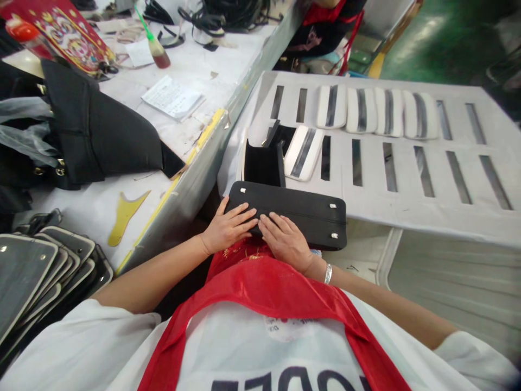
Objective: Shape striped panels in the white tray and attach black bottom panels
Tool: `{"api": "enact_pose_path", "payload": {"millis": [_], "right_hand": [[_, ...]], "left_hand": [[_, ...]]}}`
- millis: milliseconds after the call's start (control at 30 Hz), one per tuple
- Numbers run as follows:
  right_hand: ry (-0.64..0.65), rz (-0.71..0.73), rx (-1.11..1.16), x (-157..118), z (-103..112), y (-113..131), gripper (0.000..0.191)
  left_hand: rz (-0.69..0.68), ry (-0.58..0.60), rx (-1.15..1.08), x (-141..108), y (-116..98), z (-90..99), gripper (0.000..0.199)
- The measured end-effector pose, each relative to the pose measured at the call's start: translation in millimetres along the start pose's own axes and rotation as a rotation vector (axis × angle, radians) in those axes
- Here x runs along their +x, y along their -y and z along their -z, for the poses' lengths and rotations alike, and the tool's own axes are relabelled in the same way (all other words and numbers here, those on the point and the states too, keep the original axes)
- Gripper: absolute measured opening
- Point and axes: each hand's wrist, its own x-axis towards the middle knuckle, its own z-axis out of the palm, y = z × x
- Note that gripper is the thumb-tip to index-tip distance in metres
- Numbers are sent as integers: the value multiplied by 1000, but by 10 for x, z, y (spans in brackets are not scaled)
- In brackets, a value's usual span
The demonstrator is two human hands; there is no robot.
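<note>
A long black panel (301,209) with rounded corners and small white-wrapped studs lies across my lap, against the near edge of the slotted board. My left hand (230,225) rests flat on its left part, fingers spread. Beside it, my right hand (286,241) lies on the panel with its fingers stretched out; the fingertips of both hands nearly meet. Just beyond the panel stands an open black box-like piece (264,163), next to a white pad with a dark stripe (304,153).
The pale slotted board (407,209) holds several striped white pads (361,110) at the back. On the left table are a black bag (109,130), a yellow tool (125,216), a paper note (171,98), a bottle (158,53) and stacked dark panels (24,271).
</note>
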Motion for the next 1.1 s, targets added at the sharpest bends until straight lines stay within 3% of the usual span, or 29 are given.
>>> {"api": "enact_pose_path", "payload": {"millis": [167, 267, 367, 533, 733, 967, 1100], "right_hand": [[28, 51, 138, 63, 238, -239, 29], [-4, -135, 152, 187, 359, -541, 33], [26, -280, 83, 325, 319, -796, 43], [133, -106, 70, 390, 133, -886, 41], [152, -35, 76, 349, 146, -934, 42], [204, -152, 64, 45, 313, -1107, 42], [200, -326, 117, -350, 449, -1250, 39]], "left_hand": [[-107, -138, -22, -22, -98, -48, 29], [-125, -146, -76, 42, -82, 7, 26], [-85, -116, -158, 243, -10, 115, 16], [108, -82, -8, 651, 160, 90, 28], [127, 24, 50, 725, 202, 2, 34], [149, 76, 70, 599, 301, 137, 30], [255, 48, -157, 406, 369, 137, 32]]}}
